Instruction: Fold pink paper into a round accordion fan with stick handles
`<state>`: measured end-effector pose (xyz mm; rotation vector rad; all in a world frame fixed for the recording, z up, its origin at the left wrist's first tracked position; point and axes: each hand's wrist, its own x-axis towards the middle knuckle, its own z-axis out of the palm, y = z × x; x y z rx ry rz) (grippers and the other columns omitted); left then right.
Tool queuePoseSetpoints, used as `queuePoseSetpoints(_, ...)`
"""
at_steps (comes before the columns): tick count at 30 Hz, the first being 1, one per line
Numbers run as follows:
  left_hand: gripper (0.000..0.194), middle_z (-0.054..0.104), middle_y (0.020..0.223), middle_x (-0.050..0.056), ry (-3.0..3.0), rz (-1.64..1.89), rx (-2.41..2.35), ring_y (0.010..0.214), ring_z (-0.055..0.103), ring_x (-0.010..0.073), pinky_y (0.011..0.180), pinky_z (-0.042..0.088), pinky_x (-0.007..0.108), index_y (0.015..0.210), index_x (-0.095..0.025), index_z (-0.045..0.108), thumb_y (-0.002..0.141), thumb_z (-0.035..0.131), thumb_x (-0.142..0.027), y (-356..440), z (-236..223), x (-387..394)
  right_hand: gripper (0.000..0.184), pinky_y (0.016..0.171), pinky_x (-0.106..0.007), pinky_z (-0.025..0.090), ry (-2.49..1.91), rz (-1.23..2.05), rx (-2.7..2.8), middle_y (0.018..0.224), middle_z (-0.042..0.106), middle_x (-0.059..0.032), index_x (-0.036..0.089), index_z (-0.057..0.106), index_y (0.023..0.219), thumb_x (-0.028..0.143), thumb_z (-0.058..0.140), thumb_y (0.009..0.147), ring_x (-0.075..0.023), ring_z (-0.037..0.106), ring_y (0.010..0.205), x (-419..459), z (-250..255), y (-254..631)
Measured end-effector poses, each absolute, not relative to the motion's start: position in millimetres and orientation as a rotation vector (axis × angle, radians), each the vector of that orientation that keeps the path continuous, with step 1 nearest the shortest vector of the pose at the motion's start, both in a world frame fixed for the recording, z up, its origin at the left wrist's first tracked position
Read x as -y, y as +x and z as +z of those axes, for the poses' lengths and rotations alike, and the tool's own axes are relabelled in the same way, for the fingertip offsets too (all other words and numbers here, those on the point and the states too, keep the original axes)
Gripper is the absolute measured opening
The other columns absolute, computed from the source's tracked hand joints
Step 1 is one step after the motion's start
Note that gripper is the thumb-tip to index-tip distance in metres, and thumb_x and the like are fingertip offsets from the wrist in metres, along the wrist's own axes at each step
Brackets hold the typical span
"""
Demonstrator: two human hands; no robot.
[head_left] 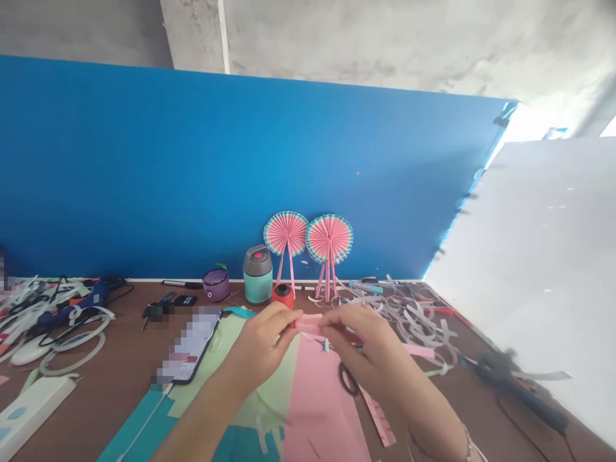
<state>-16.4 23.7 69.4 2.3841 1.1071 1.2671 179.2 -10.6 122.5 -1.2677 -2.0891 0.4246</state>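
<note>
My left hand (269,340) pinches one end of a small pink paper piece (310,323), which looks folded. On its other side my right hand (366,337) grips it between thumb and fingers, so it spans the gap between both hands. Below lie a pink paper sheet (322,404), a pale green sheet (272,385) and a teal sheet (139,420). A dark looped handle (347,378), apparently of scissors, shows partly beneath my right hand. Beside it is a long pink strip (378,417). Two round pleated pink fans (287,234) (330,239) lean against the blue panel.
Behind my hands stand a teal jar with a grey lid (258,276), a red container (283,295) and a purple pot (216,284). A phone (192,346) lies left. Curled paper strips (418,321) and a glue gun (522,385) occupy the right; a power strip (36,414) sits far left.
</note>
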Motion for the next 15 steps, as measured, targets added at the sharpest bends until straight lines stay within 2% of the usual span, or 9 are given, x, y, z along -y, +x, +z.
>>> queuePoseSetpoints(4,0.026,0.064,0.092,0.005,2.346,1.21,-1.095,0.08,0.059,0.0124,0.071,0.047,0.022,0.109,-0.021,0.062,0.088,0.048,-0.016,-13,71,-20,0.017,0.07,-0.029,0.037,-1.308,0.435,2.127,0.072,0.06,0.0014,0.021,0.056,0.075,0.021,0.046,0.088,-0.0139,0.05,0.067,-5,116,182)
queuePoseSetpoints(11,0.023,0.064,0.088,0.003,2.233,1.207,-1.079,0.077,0.058,0.0118,0.069,0.048,0.021,0.104,-0.022,0.064,0.086,0.053,-0.017,-13,75,-20,0.016,0.058,-0.023,0.035,-1.317,0.729,2.045,0.069,0.057,0.0026,0.02,0.056,0.073,0.021,0.048,0.086,-0.0122,0.049,0.065,-12,122,182)
queuePoseSetpoints(15,0.024,0.064,0.088,0.003,2.21,1.215,-1.082,0.077,0.059,0.0117,0.07,0.049,0.021,0.105,-0.023,0.065,0.085,0.054,-0.018,-13,75,-20,0.017,0.057,-0.022,0.034,-1.306,0.782,2.029,0.068,0.056,0.0029,0.019,0.055,0.071,0.022,0.048,0.086,-0.0115,0.048,0.065,-12,122,181)
